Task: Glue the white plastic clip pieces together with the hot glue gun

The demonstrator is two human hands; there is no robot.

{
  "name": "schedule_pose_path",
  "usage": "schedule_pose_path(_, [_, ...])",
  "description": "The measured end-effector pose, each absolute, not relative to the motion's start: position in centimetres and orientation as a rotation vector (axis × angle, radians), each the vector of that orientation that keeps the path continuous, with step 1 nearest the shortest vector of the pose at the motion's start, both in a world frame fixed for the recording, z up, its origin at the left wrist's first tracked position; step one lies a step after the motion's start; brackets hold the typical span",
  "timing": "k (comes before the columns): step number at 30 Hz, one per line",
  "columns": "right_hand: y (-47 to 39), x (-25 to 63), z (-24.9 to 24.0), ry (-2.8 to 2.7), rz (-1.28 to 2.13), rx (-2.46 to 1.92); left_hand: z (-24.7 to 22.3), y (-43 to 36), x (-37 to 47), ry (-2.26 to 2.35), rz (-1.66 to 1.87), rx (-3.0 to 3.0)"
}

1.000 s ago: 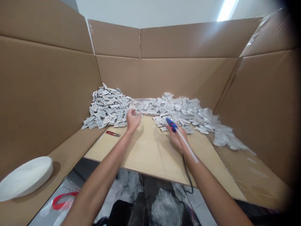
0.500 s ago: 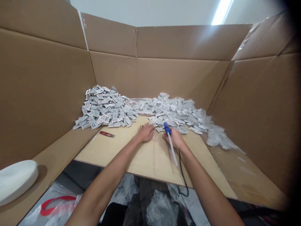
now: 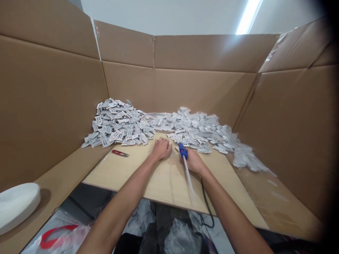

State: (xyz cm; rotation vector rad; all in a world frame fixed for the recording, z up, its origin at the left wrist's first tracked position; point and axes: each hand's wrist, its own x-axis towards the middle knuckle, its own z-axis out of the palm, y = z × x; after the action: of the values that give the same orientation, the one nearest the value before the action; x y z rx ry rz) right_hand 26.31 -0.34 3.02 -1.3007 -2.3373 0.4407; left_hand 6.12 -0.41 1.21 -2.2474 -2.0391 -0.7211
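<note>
My right hand [image 3: 195,160] is wrapped round a blue hot glue gun [image 3: 182,151]. A long pale glue stick sticks out of the gun's back end toward me, and a dark cord [image 3: 205,197] hangs down over the board's front edge. My left hand [image 3: 161,149] rests on the wooden board with its fingers curled in; whatever they hold, if anything, is hidden. Just beyond my hands lie grey-and-white flat slotted pieces [image 3: 196,141]. To the left, red thread snips [image 3: 120,153] lie on the board [image 3: 159,180].
A tall heap of slotted grey pieces [image 3: 119,123] stands at the back left. Clear plastic bags [image 3: 246,157] trail along the right. Cardboard walls [image 3: 201,88] enclose the back and sides. A round white container [image 3: 19,204] sits at the left, with plastic [image 3: 180,236] on my lap.
My right hand and the glue gun have shifted slightly left and toward me. My left hand has moved a little left. The view has tilted up slightly.
</note>
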Motion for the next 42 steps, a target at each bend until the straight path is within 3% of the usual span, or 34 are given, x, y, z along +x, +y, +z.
schedule_pose_path(10, [0.3, 26.5, 2.3, -2.284, 0.646, -1.15, 0.5, -0.9, 4.4, -2.366, -1.215, -1.863])
schedule_pose_path(17, [0.6, 25.9, 3.2, -1.742, 0.886, -1.005, 0.8, -1.1, 6.7, -2.41, -2.242, -1.789])
schedule_pose_path(22, [-0.6, 25.8, 4.5, -1.684, 0.922, -0.976, 0.8, -1.3, 9.7, -2.277, -3.001, -1.967])
schedule_pose_path(34, [-0.9, 25.4, 4.0, -1.747, 0.552, -1.014, 1.1, -1.4, 10.8, -1.739, -3.151, -2.415])
schedule_pose_path(42, [-0.5, 25.3, 3.4, -1.792, 0.521, -1.006, 1.2, -1.6, 10.7, -1.907, -3.303, -2.07])
